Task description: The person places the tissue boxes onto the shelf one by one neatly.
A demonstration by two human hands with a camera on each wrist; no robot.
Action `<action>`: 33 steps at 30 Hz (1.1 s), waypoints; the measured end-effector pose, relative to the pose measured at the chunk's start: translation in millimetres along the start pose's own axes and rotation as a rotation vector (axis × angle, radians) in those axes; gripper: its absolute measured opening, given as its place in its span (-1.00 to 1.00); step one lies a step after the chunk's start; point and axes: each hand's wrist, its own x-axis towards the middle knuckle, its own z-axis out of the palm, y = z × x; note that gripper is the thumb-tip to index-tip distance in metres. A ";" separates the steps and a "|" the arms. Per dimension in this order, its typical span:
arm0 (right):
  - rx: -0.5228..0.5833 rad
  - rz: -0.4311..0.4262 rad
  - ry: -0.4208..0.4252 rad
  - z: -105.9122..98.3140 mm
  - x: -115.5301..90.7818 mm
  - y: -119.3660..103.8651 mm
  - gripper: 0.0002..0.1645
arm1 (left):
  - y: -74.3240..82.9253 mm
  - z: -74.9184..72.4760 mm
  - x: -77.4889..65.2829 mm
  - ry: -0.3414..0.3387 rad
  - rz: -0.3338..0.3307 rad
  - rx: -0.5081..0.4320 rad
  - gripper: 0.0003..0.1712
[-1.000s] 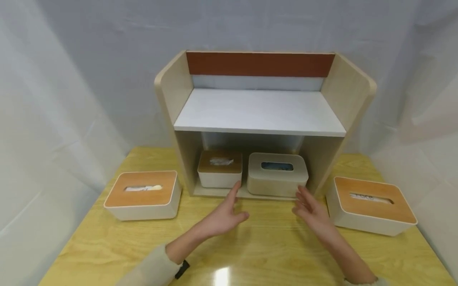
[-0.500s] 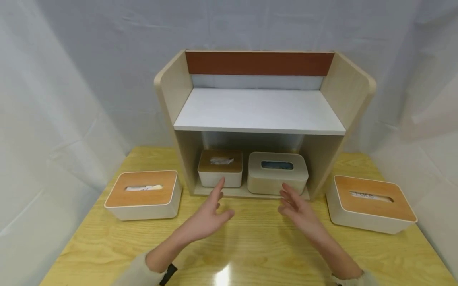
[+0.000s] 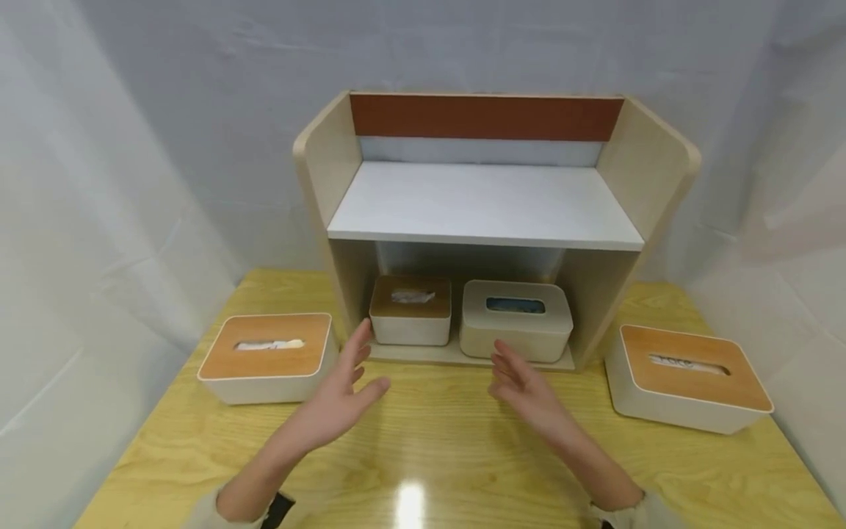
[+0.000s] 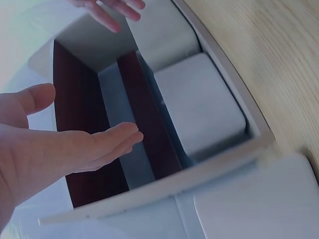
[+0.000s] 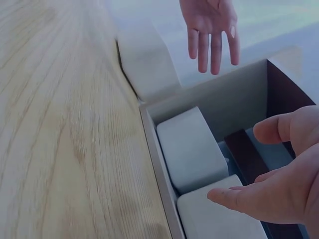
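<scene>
My left hand (image 3: 333, 404) hovers over the table with straight fingers and thumb spread, holding nothing. Its fingertips come up beside the wood-lidded tissue box (image 3: 410, 323) in the shelf's lower left, and the hand overlaps the corner of another wood-topped tissue box (image 3: 264, 353) on the table at left. My right hand (image 3: 532, 400), also with extended fingers and nothing held, is in front of the all-cream tissue box (image 3: 515, 334) in the lower right of the shelf. In the right wrist view its fingertips overlap that cream box (image 5: 214, 209).
A two-tier shelf (image 3: 482, 206) with a white upper board and a reddish-brown back strip stands at the table's rear. Right of it sits a third wood-topped tissue box (image 3: 694, 375). Pale cloth (image 3: 165, 147) hangs behind and at both sides of the wooden table (image 3: 449, 470).
Both hands have shifted left, the left hand from before the shelf's boxes toward the left table box, the right from the cream box's right corner to its front. The boxes stay put.
</scene>
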 end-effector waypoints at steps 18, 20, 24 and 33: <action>0.048 -0.020 -0.115 49.4 16.3 3.2 -0.08 | -19.1 -57.4 -33.3 0.174 -0.079 0.000 -0.05; 0.046 -0.025 -0.128 56.3 18.2 1.7 -0.08 | -21.0 -63.1 -37.0 0.198 -0.077 0.014 -0.06; 0.028 -0.029 -0.141 69.9 23.6 -1.7 -0.09 | -23.1 -71.9 -42.8 0.240 -0.085 0.036 -0.08; 0.016 -0.019 -0.178 97.5 33.5 -9.2 -0.04 | -34.0 -90.8 -52.8 0.305 -0.087 0.062 -0.10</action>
